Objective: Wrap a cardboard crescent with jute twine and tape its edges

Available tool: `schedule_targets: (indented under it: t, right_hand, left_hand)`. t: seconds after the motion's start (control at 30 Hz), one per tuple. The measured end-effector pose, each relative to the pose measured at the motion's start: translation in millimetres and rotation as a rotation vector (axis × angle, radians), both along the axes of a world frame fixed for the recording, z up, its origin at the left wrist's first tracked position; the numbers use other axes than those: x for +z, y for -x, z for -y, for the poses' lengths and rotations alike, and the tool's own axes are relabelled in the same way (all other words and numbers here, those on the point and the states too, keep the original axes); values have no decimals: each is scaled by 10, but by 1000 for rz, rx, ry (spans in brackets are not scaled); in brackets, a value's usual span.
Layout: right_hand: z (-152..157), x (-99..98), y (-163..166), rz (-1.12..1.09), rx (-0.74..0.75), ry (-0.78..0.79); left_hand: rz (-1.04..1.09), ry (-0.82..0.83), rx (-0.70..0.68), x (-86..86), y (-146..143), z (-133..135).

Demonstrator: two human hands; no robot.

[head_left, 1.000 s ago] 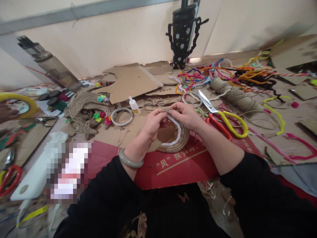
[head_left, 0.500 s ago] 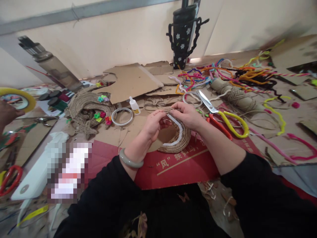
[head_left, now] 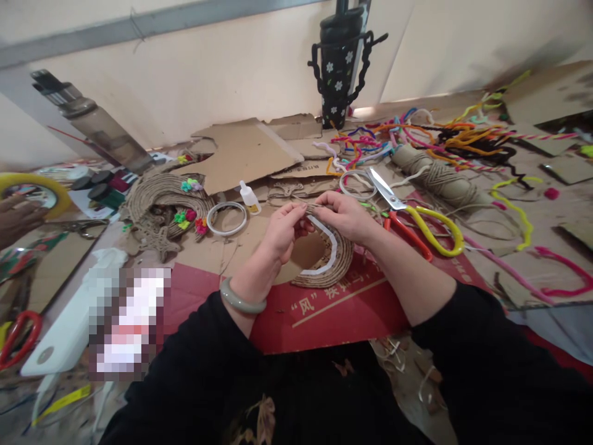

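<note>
"How many hands are on that rope-wound ring (head_left: pixel 345 256)?"

"Two. The left hand (head_left: pixel 283 227) and right hand (head_left: pixel 343 215) both pinch its far edge, fingers nearly together, over one red cardboard sheet (head_left: pixel 282 330). One more person's hand (head_left: pixel 21 213) grips one yellow tape roll (head_left: pixel 62 193), over on the left."

"And containers?"

"One flowered black tumbler (head_left: pixel 334 80), one see-through bottle (head_left: pixel 109 133), one small white bottle (head_left: pixel 250 199). I can't tell what's inside any."
</note>
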State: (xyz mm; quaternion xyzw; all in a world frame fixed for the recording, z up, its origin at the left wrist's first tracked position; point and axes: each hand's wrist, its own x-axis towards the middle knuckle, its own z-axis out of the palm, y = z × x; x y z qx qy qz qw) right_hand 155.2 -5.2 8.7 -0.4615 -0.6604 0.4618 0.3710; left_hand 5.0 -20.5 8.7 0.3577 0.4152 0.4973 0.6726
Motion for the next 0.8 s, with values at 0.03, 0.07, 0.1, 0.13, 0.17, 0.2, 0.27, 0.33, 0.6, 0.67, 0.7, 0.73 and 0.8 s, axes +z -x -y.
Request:
schedule_targets:
  t: [0.03, 0.07, 0.1, 0.13, 0.17, 0.2, 0.27, 0.33, 0.6, 0.67, 0.7, 0.73, 0.8]
  right_hand:
    - [3, 4, -2, -5, 0, 5]
    - [6, 9, -3, -10, -1, 10]
    - [9, 13, -4, -17, -1, 13]
    - [10, 15, -4, -24, 0, 14]
    - [10, 16, -5, -30, 0, 15]
    - [8, 15, -6, -33, -3, 13]
    - [2, 7, -9, -34, -12, 5]
    - [-3, -2, -9, -27, -15, -3]
    - [13, 18, 24, -34, 19, 73]
    - [12, 24, 24, -52, 27, 77]
    - [10, 26, 21, -59, 28, 73]
    - [7, 29, 17, -61, 29, 66]
    - [3, 36, 8, -45, 24, 48]
  left_hand:
    - [12, -2, -8, 2, 2, 0]
    - [18, -5, -17, 2, 3, 0]
    - [21, -6, -25, 3, 4, -1]
    - [19, -6, -32, 5, 5, -2]
    - [14, 0, -35, 8, 4, -3]
    - [8, 10, -34, 11, 2, -4]
    - [-11, 35, -19, 14, -2, -7]
    - [-32, 52, 4, 10, -1, -13]
    - [-133, -98, 15, -22, 37, -16]
    - [-127, -85, 18, -16, 37, -10]
    - [-126, -80, 17, -13, 36, -9]
    - [-128, -79, 14, -12, 35, -9]
    - [-135, -89, 0, -12, 32, -9]
